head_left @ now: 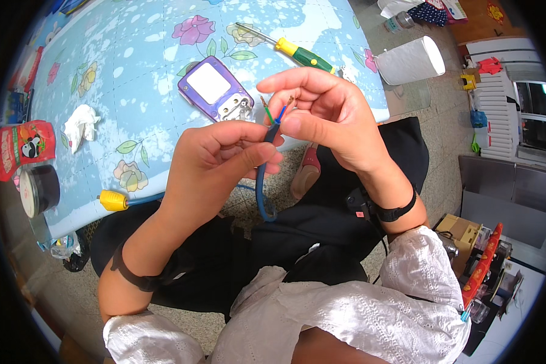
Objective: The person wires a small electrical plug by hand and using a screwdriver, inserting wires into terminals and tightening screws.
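My left hand (224, 161) pinches a blue electrical cable (260, 188) between thumb and fingers just below its stripped end. A green wire (269, 113) and a blue wire (282, 112) fan out from the sheath, with bare copper strands at their tips. My right hand (324, 112) is curled around the wires, its thumb against the base of the blue one and its fingers behind. The cable hangs in a loop over my lap. Beyond my hands, a purple plastic case (212, 85) with a white panel and exposed metal parts lies on the table.
A screwdriver (303, 54) with a yellow and green handle lies farther back on the flowered tablecloth (109, 73). A yellow plug (113, 200) rests at the front edge. Crumpled tissue (82, 125), a red pouch (24, 148) and a dark jar (39, 189) are left; a white cylinder (412, 60) is right.
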`<state>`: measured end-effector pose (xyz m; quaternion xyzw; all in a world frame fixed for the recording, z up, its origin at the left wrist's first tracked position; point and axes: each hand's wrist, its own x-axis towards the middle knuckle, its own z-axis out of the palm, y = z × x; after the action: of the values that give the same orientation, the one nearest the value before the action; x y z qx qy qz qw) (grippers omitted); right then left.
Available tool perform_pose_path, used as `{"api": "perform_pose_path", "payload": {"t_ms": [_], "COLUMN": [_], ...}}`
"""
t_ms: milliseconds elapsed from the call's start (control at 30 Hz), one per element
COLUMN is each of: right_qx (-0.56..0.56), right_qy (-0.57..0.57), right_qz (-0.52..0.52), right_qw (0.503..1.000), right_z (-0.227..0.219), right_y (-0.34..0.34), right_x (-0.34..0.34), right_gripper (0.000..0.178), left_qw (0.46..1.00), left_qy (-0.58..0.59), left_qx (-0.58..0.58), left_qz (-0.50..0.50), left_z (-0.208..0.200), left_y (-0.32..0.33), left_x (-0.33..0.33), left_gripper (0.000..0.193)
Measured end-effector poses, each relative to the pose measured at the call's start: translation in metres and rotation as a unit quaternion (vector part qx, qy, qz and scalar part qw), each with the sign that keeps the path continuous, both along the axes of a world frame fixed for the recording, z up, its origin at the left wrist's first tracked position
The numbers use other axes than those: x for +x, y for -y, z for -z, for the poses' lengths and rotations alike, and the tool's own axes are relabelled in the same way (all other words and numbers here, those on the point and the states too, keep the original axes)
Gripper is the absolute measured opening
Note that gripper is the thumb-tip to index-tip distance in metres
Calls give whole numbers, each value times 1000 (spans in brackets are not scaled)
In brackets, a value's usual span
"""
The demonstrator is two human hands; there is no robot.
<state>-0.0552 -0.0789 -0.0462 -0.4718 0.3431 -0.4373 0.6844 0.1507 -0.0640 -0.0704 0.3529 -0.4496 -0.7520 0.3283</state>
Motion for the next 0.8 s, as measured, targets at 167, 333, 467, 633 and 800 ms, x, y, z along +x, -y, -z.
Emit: {"api": "perform_pose_path", "payload": {"t_ms": [167,333,467,633,800], "right_qx": [-33,-8,-102,-527,-549], "right_qy": [-168,-149,-129,-485,-507], "right_qz": [13,2,24,-27,-62], "right_qw": [985,989,986,697,662], "right_z": [3,9,18,35,42], "right_y": [-4,-4,18,45,52], "right_x": [-5,1,-4,2,19], "right_gripper": [9,10,15,49,41], "left_qw": [996,978,980,970,982], "left_qy": [41,142,94,105,42], "left_qx": [-71,-150,-161,-191,-129], "left_qz": [-21,-43,-65,-107,-132], "left_z": [9,12,19,35,22], "left_y": [-4,-13,-13,-10,-10], "left_x": [-3,-7,-5,7,15], "left_gripper": [20,17,16,17,23]}}
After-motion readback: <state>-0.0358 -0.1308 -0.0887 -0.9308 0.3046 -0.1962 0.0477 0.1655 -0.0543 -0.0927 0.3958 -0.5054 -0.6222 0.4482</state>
